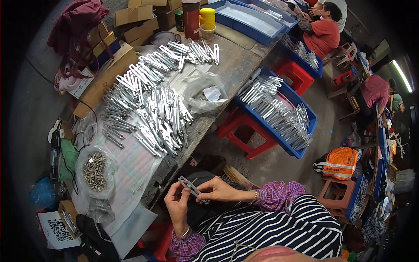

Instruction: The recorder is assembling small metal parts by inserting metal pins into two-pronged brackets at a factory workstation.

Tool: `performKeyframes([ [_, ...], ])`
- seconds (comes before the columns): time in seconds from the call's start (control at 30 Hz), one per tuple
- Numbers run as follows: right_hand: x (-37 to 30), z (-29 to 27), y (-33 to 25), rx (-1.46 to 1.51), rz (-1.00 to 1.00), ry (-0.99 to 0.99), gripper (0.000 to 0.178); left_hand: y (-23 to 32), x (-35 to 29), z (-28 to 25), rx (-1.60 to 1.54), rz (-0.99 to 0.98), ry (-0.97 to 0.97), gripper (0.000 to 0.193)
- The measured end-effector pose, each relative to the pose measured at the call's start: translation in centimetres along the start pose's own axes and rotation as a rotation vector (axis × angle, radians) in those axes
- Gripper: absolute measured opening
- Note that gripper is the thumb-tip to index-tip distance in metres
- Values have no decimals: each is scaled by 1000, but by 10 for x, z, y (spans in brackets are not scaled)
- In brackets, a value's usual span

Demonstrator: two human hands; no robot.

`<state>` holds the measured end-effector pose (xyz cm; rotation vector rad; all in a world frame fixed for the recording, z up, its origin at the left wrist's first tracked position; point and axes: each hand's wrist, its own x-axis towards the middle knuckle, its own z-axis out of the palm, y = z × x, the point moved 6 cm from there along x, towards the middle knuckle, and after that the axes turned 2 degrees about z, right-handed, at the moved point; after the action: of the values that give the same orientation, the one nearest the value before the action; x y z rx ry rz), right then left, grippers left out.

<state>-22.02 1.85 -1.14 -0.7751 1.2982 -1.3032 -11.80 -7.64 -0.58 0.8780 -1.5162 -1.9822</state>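
Observation:
Between my two hands, just off the near edge of the workbench, is a slim silvery metal bracket. My left hand [176, 207] pinches the bracket [189, 185] between thumb and fingers from the left. From the right, my right hand [218, 191] has its fingertips closed on the lower end of the same piece; a thin pin-like bit sticks out near its thumb. Farther off on the bench, a large heap of similar metal brackets [161, 113] is spread out. A plastic-lined bowl of small screws or rivets [96, 171] stands left of my hands.
A blue tray [261, 123] full of brackets rests on a red stool [242, 135] to the right. On the bench are a crumpled plastic bag [198, 94], a dark red thermos [191, 21] and a yellow container [207, 18]. Co-workers sit farther right.

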Motion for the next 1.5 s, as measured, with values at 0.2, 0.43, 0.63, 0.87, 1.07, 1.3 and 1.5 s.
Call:
performKeyframes([
  [0.2, 3, 1, 3, -17, 25, -36, 19, -3, 2, -4, -1, -11, 7, 21],
  [0.43, 3, -3, 0, -42, 49, -42, 18, -2, 4, 0, -1, -20, 5, 21],
  [0.63, -2, -1, 3, 13, 21, -6, 15, -3, -1, 2, -11, -11, 11, 20],
  [0.87, 1, -7, 8, 61, 158, -21, 15, -1, -2, 0, 40, 24, 51, 21],
  [1.07, 9, -14, -8, 126, 157, 44, 19, -7, 7, 3, -23, 47, -1, 26],
  [1.3, 10, -8, 0, 115, 201, 32, 20, -10, 3, -2, -43, 31, -8, 27],
  [1.5, 8, -6, 2, 134, 216, 32, 21, -11, 3, -1, -52, 39, -7, 26],
])
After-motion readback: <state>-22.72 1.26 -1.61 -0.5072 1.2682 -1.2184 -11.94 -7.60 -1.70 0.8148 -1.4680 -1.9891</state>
